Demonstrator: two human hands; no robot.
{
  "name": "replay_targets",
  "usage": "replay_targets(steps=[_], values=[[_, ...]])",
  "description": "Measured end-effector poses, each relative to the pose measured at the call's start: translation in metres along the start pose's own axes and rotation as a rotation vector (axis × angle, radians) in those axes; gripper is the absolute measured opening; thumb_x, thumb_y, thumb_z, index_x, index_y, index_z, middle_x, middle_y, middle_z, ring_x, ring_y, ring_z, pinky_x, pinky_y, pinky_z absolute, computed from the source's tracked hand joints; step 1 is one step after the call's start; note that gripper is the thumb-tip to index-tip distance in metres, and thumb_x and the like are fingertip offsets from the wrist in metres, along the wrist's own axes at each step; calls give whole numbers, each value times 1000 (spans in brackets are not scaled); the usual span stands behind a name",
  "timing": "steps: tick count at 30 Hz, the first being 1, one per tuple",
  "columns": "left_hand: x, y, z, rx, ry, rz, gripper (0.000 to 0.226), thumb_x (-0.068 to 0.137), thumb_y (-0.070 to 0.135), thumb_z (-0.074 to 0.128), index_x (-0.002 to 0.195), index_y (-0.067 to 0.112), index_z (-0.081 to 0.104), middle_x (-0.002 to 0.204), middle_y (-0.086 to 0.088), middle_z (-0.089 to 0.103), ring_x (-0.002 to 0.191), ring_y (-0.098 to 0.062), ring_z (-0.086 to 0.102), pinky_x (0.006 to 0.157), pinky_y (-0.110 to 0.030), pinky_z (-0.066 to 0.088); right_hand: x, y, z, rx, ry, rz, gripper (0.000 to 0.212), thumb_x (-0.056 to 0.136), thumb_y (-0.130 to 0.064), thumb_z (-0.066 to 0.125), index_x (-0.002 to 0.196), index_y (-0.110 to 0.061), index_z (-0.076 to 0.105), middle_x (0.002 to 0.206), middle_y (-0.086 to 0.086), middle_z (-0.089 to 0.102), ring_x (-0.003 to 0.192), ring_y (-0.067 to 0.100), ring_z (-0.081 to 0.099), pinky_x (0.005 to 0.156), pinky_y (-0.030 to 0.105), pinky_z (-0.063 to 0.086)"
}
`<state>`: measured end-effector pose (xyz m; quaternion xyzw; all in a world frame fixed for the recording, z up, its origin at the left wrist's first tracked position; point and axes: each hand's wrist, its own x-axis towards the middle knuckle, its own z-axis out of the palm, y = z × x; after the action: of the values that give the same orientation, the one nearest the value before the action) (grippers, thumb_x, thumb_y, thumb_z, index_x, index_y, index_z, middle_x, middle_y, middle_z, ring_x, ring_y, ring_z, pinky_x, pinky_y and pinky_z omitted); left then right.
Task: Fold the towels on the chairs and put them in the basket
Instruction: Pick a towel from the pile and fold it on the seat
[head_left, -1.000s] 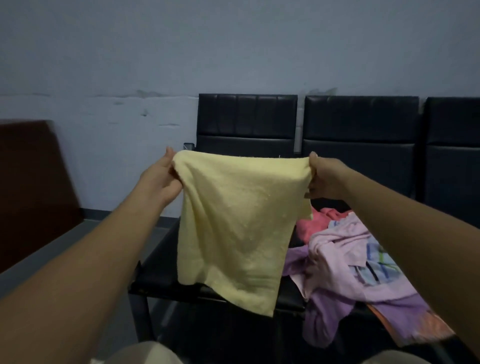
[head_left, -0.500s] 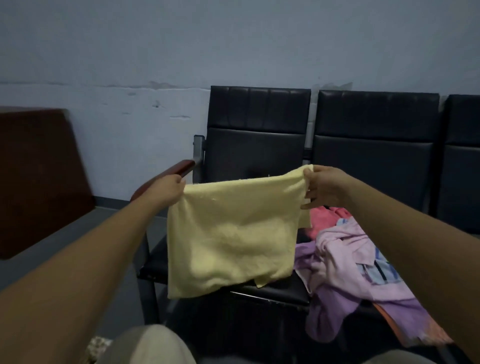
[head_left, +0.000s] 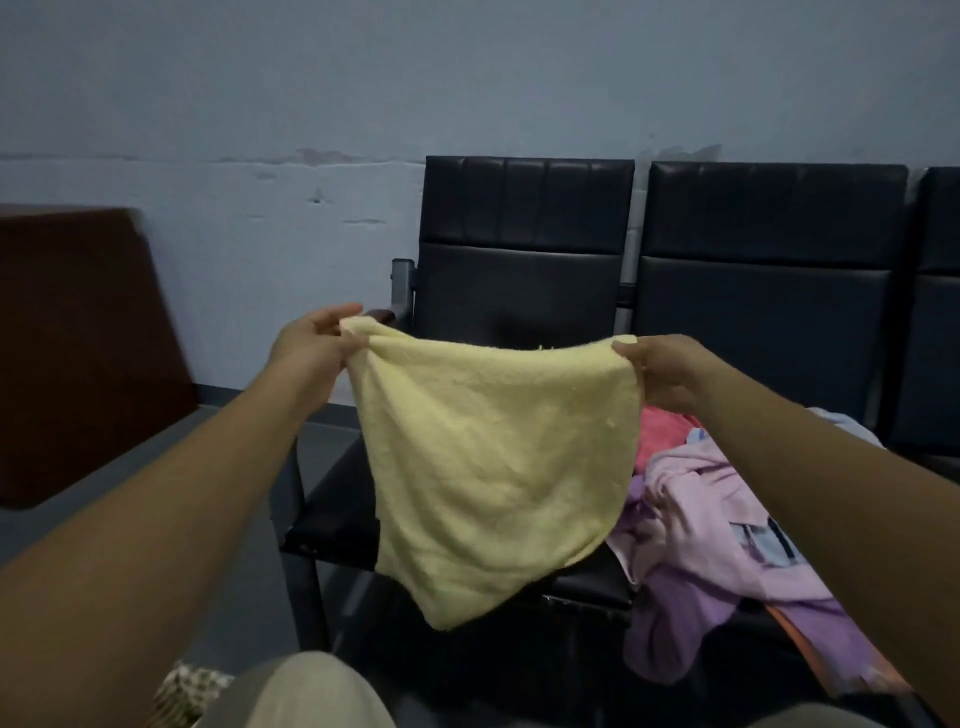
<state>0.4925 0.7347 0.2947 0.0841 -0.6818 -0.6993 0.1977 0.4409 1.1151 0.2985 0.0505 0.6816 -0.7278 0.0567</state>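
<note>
Towel (head_left: 493, 467) between both hands

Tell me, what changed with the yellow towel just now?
The top edge of the yellow towel, taut a second ago, now sags in the middle. Nothing was let go: the left hand and right hand still pinch its top corners. The pile of pink and purple towels stays on the chair.

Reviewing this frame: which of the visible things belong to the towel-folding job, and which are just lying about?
Belongs to the job:
- yellow towel, pinched at its top corners by the left hand and right hand
- pile of pink and purple towels on the black chairs
- woven thing at lower left, possibly the basket

Just lying about:
- brown panel at the left
</note>
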Motion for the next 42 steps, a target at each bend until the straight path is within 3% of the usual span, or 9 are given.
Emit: replay_targets(steps=[8,12,14,18,22,25,35,39,42], values=[[21,-14,13,674,89,287,15,91,9,69,101,19,76,107,-7,72,103,-24,65,88,-33,52,36,4,6,-216,76,-181,24,89,3,68,113,0,68,103,15,67,88,19,64,76,27,53],[50,-5,22,637,172,317,12,94,16,67,101,15,76,103,-6,71,97,-20,64,75,-19,46,72,-15,16,-425,40,-176,58,83,16,65,138,4,51,125,18,58,113,30,57,91,34,47],[68,0,26,621,191,307,9,95,21,64,97,15,71,100,-5,69,91,-19,62,63,-19,45,87,-31,25,-635,150,-350,45,86,7,66,131,2,60,121,17,64,108,28,61,84,32,49],[102,25,33,410,194,260,7,94,26,64,87,23,64,98,-8,67,94,-27,66,83,-43,59,105,-71,37,-604,326,-471,15,96,-10,61,107,-6,71,94,9,65,98,28,63,77,36,52],[115,62,40,253,152,393,23,94,9,63,88,32,66,87,4,66,82,-13,62,71,-23,51,112,-100,39,-455,378,-562,16,98,-8,51,98,-13,65,87,1,60,94,25,61,77,38,53],[112,67,38,268,122,427,28,95,9,63,100,35,72,99,6,72,97,-9,66,86,-24,52,108,-102,37,-410,402,-590,13,96,-9,58,102,-18,65,93,-6,56,93,17,58,82,37,55],[49,-39,-9,679,79,232,12,93,20,68,102,17,76,95,0,70,94,-17,62,81,-28,43,85,20,15,-629,150,-402,15,87,1,69,102,-2,73,91,13,68,86,24,63,77,33,50],[27,-79,-28,626,22,124,16,94,17,66,92,32,69,89,-2,67,83,-20,60,73,-32,48,75,70,12,-693,114,-313,9,82,0,76,92,0,75,76,12,69,70,23,64,74,42,58],[14,-88,-34,408,8,-7,10,93,17,69,93,27,71,106,-5,69,91,-18,60,82,-36,52,65,89,12,-642,97,-298,6,83,0,76,88,-3,73,73,8,67,69,18,62,59,25,55]])
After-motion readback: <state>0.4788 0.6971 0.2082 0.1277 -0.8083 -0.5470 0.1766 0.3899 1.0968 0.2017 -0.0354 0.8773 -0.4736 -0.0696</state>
